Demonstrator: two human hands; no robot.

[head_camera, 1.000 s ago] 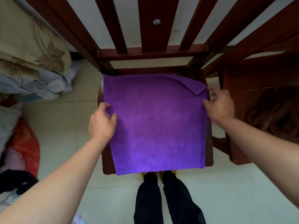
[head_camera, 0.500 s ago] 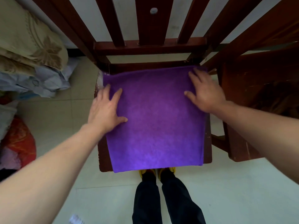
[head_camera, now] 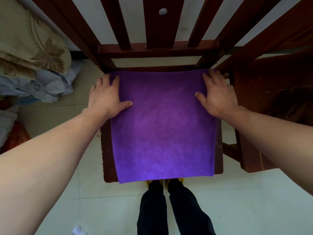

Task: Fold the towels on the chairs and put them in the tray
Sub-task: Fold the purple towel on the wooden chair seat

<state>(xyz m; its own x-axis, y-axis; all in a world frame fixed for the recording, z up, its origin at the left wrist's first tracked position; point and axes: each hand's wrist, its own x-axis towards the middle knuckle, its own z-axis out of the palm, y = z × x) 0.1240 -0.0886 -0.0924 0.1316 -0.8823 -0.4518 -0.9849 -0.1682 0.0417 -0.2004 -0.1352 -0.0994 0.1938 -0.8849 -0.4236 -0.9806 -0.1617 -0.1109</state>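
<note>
Head camera, looking straight down: a purple towel (head_camera: 162, 126) lies flat on the seat (head_camera: 106, 150) of a dark wooden chair (head_camera: 157, 52) and covers nearly all of it. The towel's far edge runs along the back of the seat, just below the chair's slatted backrest. Its near edge hangs a little over the seat's front. A strip of bare seat shows along the chair's left side and a narrower one along its right.

The left hand (head_camera: 105, 97) lies palm down on the towel's corner at the chair's back left. Its fingers are straight and spread, the thumb points inward across the cloth, and the outer fingers reach past the towel's edge. The right hand (head_camera: 218, 95) mirrors it at the chair's back right. Both press flat and neither grips the cloth. The rest of the towel stretches between the hands and toward the chair's front.

Left of the chair sits a pile of bedding (head_camera: 33, 48). Just beside the chair on the right stands a second wooden chair (head_camera: 271, 85). At the chair's front are the person's dark trousers (head_camera: 152, 209) and yellow shoes (head_camera: 149, 182).
</note>
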